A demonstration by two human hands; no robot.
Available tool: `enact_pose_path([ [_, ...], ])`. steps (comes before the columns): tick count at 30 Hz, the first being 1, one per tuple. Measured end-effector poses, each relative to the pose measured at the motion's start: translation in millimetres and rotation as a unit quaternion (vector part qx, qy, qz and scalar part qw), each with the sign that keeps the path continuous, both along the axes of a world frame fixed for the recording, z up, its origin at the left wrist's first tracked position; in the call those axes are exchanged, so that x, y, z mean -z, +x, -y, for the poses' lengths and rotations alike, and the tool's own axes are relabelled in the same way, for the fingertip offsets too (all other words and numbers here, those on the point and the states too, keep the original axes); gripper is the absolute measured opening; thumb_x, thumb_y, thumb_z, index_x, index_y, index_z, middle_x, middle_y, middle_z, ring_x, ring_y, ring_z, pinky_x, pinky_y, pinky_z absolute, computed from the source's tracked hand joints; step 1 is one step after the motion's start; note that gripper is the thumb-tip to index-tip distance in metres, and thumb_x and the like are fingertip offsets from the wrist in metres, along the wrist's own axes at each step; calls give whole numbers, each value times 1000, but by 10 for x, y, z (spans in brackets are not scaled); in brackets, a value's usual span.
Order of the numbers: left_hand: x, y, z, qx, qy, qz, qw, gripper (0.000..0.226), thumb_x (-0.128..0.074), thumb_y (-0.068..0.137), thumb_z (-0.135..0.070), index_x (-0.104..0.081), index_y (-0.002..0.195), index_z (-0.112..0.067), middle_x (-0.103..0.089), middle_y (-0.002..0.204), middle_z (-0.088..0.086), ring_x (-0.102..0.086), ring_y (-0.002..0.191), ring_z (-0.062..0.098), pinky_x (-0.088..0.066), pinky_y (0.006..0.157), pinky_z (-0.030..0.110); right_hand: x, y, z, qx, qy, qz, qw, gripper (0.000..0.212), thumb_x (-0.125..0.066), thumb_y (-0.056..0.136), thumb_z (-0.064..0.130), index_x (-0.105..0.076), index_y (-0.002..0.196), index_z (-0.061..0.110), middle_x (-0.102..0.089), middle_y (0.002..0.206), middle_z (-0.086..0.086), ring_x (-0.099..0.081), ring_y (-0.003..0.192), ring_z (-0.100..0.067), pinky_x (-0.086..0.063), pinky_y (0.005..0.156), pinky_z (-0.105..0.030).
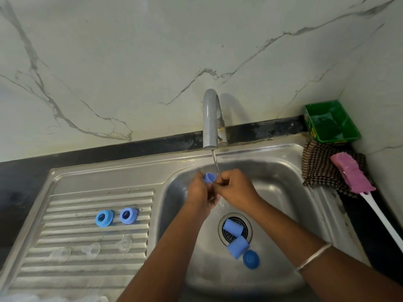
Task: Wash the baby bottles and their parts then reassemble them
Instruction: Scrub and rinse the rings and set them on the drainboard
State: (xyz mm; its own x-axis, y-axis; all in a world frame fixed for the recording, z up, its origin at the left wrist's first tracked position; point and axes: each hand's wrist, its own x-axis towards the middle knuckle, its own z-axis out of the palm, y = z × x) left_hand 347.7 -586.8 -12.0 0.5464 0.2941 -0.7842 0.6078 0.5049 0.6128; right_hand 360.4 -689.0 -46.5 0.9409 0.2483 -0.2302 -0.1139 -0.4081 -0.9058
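Note:
Under a thin stream from the tap [211, 118], my left hand [199, 191] grips a small blue ring-shaped bottle part [209, 178]. My right hand [236, 188] is curled against it, fingertips pinching its edge. In the sink basin [274, 177] lie two light blue caps [233, 228] [238, 247] over the drain and a darker blue round cap [251, 259]. On the draining board [65, 271] sit two blue collar rings [104, 218] [128, 216] and three clear nipples [61, 254] [92, 250] [124, 244].
A green plastic tub [332, 122] stands in the back right corner. Below it a checked cloth [320, 168] lies on the sink rim, with a pink sponge brush [353, 173] on a white handle across it. The marble wall rises behind the tap.

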Motion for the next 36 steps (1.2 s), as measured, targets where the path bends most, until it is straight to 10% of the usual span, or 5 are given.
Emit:
enact_pose_path([
  [12, 25, 149, 135, 23, -81, 29, 996, 26, -51, 103, -29, -58, 93, -6, -62, 79, 14, -60, 64, 16, -54, 53, 19, -183, 98, 294, 137, -28, 100, 985, 9, -67, 93, 23, -73, 86, 22, -65, 74, 14, -57, 66, 6, -39, 59, -11],
  [18, 26, 272, 101, 89, -10, 14, 996, 30, -62, 97, -26, -59, 78, -4, -55, 81, 11, -55, 72, 16, -57, 61, 21, -444, 634, 241, 111, -59, 119, 985, 30, -62, 97, 31, -66, 126, 25, -67, 103, 6, -60, 96, -11, -41, 79, -21],
  [26, 191, 207, 45, 169, 167, 5, 971, 25, -85, 78, -23, -61, 77, -15, -63, 79, 1, -59, 72, 13, -56, 87, 32, -606, 876, -27, 5, -203, 92, 975, 38, -61, 97, 34, -66, 124, 9, -68, 119, -13, -63, 110, -29, -49, 89, -33],
  [30, 182, 99, -36, 251, 326, 57, 910, 31, -90, 68, -28, -63, 81, -27, -65, 75, -13, -63, 71, 7, -46, 61, 15, -635, 860, -72, -8, -252, 110, 961, 32, -60, 98, 29, -66, 117, 3, -68, 116, -17, -63, 109, -33, -51, 90, -39],
  [36, 157, 21, -68, 254, 298, 100, 914, 17, -82, 78, -18, -69, 79, -28, -69, 70, -14, -66, 75, 8, -54, 73, 22, -671, 869, -75, -13, -268, 115, 957, 31, -62, 98, 25, -66, 120, 4, -68, 116, -17, -64, 108, -34, -52, 87, -35],
])
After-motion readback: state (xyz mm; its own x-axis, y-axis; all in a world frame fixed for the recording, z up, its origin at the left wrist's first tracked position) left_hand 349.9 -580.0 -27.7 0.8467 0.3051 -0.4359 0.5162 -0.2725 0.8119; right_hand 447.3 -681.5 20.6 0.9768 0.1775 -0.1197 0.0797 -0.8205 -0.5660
